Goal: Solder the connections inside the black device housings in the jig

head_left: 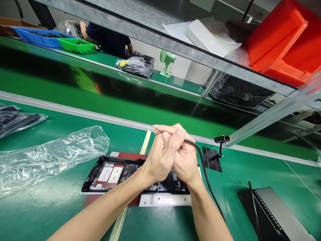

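My left hand [162,155] and my right hand [186,162] are pressed together above a black plastic housing. Both are closed, with the thumbs close together on top. A black cable [204,170] comes out of my right hand and hangs down toward the lower right. Whatever the left fingers grip is hidden between the hands. Below lies the long open black housing [87,179], its inside facing up, with a white label [105,174] and round black parts at its left end. My forearms and hands cover its middle and part of the right end.
A reddish-brown mat [94,199] and a white fixture block [165,199] lie at the housing. Clear plastic bags [57,154] spread left. Right are a black stand with a tube [222,139] and a grey-black panel [273,207]. A shelf with a red bin [273,40] hangs overhead; a person [107,38] sits beyond.
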`<state>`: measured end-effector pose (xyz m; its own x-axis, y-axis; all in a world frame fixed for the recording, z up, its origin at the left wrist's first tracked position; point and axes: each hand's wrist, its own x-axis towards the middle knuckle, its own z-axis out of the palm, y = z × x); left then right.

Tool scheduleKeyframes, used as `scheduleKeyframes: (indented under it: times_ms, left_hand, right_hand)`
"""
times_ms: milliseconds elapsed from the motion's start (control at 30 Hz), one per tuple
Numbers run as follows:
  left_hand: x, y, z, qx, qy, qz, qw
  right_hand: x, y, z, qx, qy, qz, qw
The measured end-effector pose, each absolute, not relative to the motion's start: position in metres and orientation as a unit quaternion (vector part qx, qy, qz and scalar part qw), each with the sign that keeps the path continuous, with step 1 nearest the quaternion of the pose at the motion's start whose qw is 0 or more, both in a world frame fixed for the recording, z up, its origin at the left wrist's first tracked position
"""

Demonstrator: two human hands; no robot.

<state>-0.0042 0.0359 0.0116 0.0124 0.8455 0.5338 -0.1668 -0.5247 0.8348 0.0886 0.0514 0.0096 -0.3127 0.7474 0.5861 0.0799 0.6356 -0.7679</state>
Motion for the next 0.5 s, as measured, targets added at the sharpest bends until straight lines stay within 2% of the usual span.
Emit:
scheduleKeyframes:
  times_ms: [500]
  left_hand:
    - [-0.0053, 0.0383, 0.0109, 0.613, 0.298, 0.636, 0.361]
  right_hand:
    - [0.0849, 0.0526, 0.0070, -0.292, -0.733, 0.311, 0.529]
